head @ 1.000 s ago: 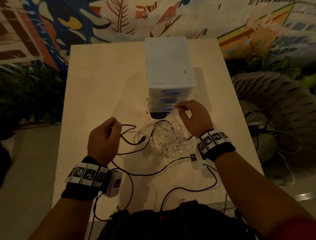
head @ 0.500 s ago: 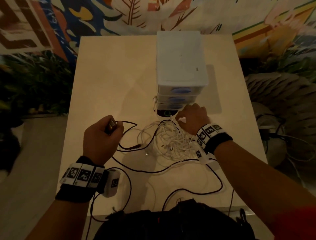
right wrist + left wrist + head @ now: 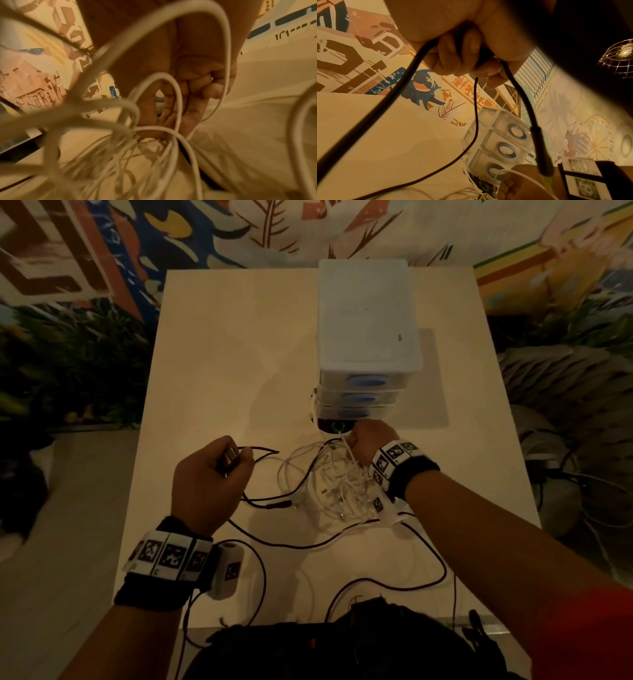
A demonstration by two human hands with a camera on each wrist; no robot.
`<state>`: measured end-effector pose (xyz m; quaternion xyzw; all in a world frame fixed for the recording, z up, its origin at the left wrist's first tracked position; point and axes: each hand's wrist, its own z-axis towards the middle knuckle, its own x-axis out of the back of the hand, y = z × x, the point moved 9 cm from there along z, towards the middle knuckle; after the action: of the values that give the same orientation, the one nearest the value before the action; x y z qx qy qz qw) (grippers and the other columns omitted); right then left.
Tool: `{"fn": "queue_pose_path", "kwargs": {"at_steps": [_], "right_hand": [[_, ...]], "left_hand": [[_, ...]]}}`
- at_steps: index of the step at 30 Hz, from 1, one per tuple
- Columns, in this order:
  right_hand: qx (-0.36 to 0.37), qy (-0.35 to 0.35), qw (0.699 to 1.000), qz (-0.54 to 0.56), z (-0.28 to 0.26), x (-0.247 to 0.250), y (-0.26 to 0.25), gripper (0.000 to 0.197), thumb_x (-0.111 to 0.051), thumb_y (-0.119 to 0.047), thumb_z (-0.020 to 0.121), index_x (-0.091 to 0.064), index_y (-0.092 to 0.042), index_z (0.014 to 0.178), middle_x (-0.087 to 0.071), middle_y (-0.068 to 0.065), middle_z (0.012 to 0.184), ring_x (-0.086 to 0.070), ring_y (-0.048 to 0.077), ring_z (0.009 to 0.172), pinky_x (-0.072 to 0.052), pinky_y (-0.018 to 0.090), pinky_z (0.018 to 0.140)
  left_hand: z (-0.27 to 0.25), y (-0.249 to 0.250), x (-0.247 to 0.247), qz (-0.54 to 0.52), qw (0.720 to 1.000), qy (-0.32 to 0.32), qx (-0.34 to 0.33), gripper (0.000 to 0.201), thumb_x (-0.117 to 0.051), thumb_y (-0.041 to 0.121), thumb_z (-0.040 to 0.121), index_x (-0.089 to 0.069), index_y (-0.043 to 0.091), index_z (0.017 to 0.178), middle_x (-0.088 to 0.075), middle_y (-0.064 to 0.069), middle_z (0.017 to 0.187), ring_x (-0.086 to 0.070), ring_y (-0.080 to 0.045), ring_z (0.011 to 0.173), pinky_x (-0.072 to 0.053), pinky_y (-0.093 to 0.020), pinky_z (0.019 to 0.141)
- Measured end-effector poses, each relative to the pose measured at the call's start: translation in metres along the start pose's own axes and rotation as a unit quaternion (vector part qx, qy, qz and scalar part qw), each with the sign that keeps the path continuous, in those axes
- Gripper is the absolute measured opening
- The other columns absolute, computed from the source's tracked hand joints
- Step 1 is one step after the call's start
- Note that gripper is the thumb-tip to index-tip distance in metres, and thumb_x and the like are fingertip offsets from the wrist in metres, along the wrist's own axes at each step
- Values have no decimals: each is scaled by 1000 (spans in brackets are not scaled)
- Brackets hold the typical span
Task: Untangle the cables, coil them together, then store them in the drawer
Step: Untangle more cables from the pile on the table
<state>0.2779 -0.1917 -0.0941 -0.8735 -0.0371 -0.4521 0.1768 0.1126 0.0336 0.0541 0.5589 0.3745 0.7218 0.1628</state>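
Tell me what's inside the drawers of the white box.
Nothing shows through the drawer unit's three clear fronts, all closed; their depths stay hidden. The white cables lie outside on the table.

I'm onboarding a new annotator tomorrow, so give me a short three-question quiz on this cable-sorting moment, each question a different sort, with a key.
1. True or false: the left hand grips the black cable.
2. Multiple choice: the white cable tangle lies (A) inside a drawer, (B) on the table in front of the drawer unit, (C) on the floor.
3. Fill in: the right hand holds strands of the ____ cables.

Key: 1 true. 2 B. 3 white.
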Motion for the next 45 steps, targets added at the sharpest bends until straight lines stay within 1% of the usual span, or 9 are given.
{"fn": "queue_pose_path", "kwargs": {"at_steps": [9,16,22,26,31,35,38,41,45], "right_hand": [[54,93,981,160,-32,32,14,12,-74,-26,82,-71,-22,93,-72,1,95,-64,21,90,-48,29,81],[117,62,984,116,-52,35,15,13,-73,-35,86,-73,-26,76,-59,1,101,-50,17,95,-42,35,91],[12,7,982,190,-31,28,20,36,-48,-47,102,-68,-17,101,-75,4,92,-68,14,68,-54,28,64],[-2,-44,997,57,-21,13,14,43,-59,-52,95,-73,-13,107,-71,7,102,-67,26,95,-54,36,87],[38,-19,997,61,-23,22,-4,37,-60,-45,97,-74,-16,115,-69,10,120,-62,30,111,-44,31,89],[109,115,971,179,-45,61,-12,23,-64,-39,96,-78,-25,108,-75,5,106,-66,25,101,-50,36,90],[143,123,948,258,-58,73,-8,19,-61,-30,99,-73,-34,114,-71,-16,89,-65,10,81,-51,33,82],[166,136,924,317,-72,89,-10,21,-54,-21,103,-71,-21,116,-65,-29,83,-59,-7,74,-46,17,74],[168,168,930,281,-91,113,-20,15,-61,-32,99,-73,-24,94,-63,-32,66,-59,-8,69,-43,15,68]], "left_hand": [[-2,-4,6,10,1000,11,8,45,-66,19,95,-39,7,62,-35,-4,50,-35,-18,52,-28,-26,49],[1,-2,0,13,1000,0,2,45,-66,20,95,-38,8,62,-36,-8,50,-35,-20,51,-27,-28,48],[-1,0,-5,8,1000,-10,-5,45,-66,19,95,-39,5,62,-35,-9,50,-38,-28,56,-28,-31,49],[-5,2,-6,-1,1000,-14,-9,45,-67,17,94,-38,6,62,-35,-8,50,-38,-27,56,-27,-25,49],[-7,-2,-5,-21,1000,-17,-2,44,-67,17,95,-39,8,61,-35,-7,51,-34,-20,51,-28,-28,50],[-7,-2,8,-23,1000,5,-4,45,-67,17,95,-38,5,62,-35,-11,51,-36,-26,55,-27,-27,50],[-5,-3,21,-31,999,36,-4,46,-66,16,95,-36,3,62,-33,-11,51,-33,-23,53,-27,-25,50],[-2,0,28,-37,998,53,-8,47,-66,15,95,-36,4,61,-32,-7,51,-31,-17,51,-26,-22,50],[1,8,26,-42,998,37,-26,47,-67,18,96,-37,6,62,-33,-8,51,-35,-25,53,-27,-24,50]]}}
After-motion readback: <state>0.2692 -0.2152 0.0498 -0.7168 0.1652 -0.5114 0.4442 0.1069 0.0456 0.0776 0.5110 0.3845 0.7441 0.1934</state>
